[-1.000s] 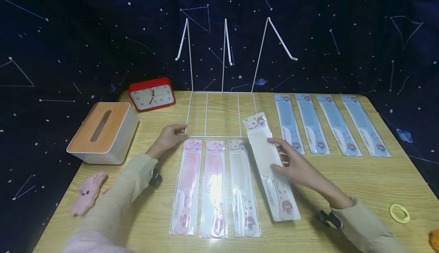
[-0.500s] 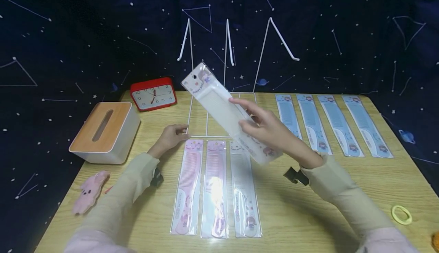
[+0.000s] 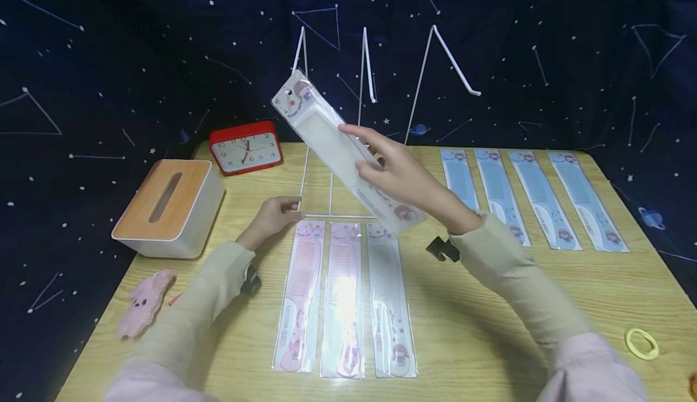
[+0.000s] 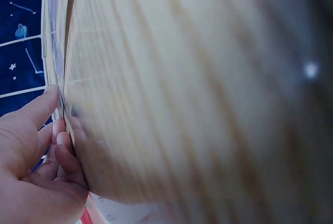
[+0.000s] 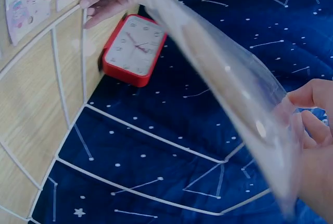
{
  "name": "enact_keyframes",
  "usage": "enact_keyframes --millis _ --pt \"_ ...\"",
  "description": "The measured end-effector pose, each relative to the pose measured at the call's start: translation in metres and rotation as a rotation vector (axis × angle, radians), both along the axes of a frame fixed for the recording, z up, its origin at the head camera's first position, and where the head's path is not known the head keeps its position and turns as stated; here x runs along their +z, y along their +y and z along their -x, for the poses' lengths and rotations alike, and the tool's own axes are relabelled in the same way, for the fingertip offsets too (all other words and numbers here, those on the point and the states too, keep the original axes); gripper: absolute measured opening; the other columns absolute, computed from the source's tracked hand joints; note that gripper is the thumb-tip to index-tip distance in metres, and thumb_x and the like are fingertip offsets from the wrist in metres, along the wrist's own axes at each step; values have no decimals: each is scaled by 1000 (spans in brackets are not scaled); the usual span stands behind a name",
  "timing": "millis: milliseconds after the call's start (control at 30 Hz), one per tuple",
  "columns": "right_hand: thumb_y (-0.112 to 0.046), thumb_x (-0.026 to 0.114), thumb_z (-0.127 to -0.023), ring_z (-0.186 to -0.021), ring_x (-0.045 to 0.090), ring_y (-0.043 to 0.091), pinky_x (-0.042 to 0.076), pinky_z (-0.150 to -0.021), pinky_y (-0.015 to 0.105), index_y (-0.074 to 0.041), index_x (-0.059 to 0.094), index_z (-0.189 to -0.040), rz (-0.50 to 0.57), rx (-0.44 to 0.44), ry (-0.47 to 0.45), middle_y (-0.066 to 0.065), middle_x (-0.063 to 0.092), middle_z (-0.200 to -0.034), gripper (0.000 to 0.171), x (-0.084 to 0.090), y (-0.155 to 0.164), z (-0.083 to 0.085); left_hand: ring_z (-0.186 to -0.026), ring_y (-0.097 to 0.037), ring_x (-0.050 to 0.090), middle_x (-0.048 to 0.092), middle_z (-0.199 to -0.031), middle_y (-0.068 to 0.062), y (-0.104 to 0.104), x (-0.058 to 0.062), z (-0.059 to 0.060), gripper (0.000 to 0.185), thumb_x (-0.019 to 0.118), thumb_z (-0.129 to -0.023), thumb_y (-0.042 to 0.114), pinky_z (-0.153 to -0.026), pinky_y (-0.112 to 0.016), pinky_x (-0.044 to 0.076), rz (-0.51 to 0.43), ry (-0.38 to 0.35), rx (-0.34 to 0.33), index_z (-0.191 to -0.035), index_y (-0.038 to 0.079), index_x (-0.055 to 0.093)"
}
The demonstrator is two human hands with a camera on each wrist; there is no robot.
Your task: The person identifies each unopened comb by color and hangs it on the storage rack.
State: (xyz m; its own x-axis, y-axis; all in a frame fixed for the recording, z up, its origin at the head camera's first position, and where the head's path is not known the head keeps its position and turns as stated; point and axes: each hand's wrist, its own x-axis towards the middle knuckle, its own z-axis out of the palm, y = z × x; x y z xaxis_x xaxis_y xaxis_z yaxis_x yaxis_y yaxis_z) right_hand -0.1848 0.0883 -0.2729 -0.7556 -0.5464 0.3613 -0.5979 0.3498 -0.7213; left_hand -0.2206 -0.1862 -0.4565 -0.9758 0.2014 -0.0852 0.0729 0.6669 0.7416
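My right hand pinches a white comb in a clear packet between thumb and fingers. The packet slants up to the left, its holed card end overlapping the left hook of the white wire rack in the head view. In the right wrist view the packet appears edge-on and blurred. My left hand holds the rack's front left base corner; in the left wrist view its thumb and fingers close at the wire. Below the rack lie two pink packaged combs and a white packaged comb.
Several blue packaged combs lie in a row at the back right. A tissue box and a red clock stand left of the rack. A pink plush toy lies front left, a yellow ring front right.
My right hand has lifted the white comb packet off the table and carried it up and left towards the left hook, tilting it leftward. My left hand has stayed at the rack's corner.
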Motion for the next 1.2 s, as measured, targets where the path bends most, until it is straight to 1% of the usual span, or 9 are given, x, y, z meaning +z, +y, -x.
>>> enact_keyframes --millis 200,267,400,500,633,700,867,1000,1200 --pt "1 52 -91 -90 57 23 54 -62 30 -10 43 -142 11 -38 -8 16 57 -125 53 -13 -10 20 -97 -27 57 65 -110 -16 0 1 2 47 69 -88 17 -87 -39 48 16 -16 13 -129 -2 56" --pt "1 53 -92 -89 57 23 53 -63 30 -10 44 -141 20 -56 -19 16 57 -123 51 -17 -15 28 -98 -28 58 65 -110 -16 0 1 1 47 69 -87 17 -87 -40 48 20 -16 16 -128 -2 57" --pt "2 52 -93 -96 60 26 54 -73 33 -10 43 -140 40 -83 -67 18 57 -121 49 -25 -25 43 -99 -29 58 65 -110 -17 1 1 1 46 69 -88 17 -88 -41 48 19 -6 14 -128 -2 57" --pt "1 53 -94 -104 59 29 52 -83 37 -10 42 -141 59 -84 -117 18 56 -122 50 -30 -32 53 -100 -28 57 64 -111 -17 2 1 -1 47 69 -88 18 -89 -41 47 8 -17 16 -129 -2 56" --pt "-2 55 -93 -113 55 29 49 -91 37 -11 39 -144 107 -62 -198 19 53 -126 54 -36 -38 64 -101 -28 56 64 -112 -16 4 1 -3 48 68 -88 19 -89 -40 47 -2 -40 24 -130 -1 55" --pt "-2 56 -93 -116 53 30 47 -95 37 -10 37 -145 138 -45 -236 19 52 -127 56 -40 -39 68 -102 -29 57 64 -112 -17 4 0 -4 48 68 -88 19 -90 -41 47 -7 -35 21 -130 -1 55" --pt "-2 58 -92 -121 49 33 44 -100 39 -8 35 -146 173 -24 -284 21 51 -130 59 -51 -36 74 -104 -31 58 64 -113 -19 4 -2 -3 48 68 -88 18 -91 -42 47 -15 -24 12 -129 -2 56" --pt "-5 60 -92 -121 49 31 43 -101 40 -10 37 -145 157 -49 -287 18 52 -130 58 -55 -31 75 -103 -30 57 64 -113 -18 3 0 -3 48 68 -88 19 -91 -42 47 -5 -31 18 -129 -2 56" --pt "-10 61 -92 -117 52 27 42 -100 42 -13 41 -143 136 -77 -322 16 54 -127 55 -59 -21 64 -103 -30 58 64 -113 -18 1 2 -1 48 69 -88 18 -91 -41 47 -1 -28 23 -129 -1 56"
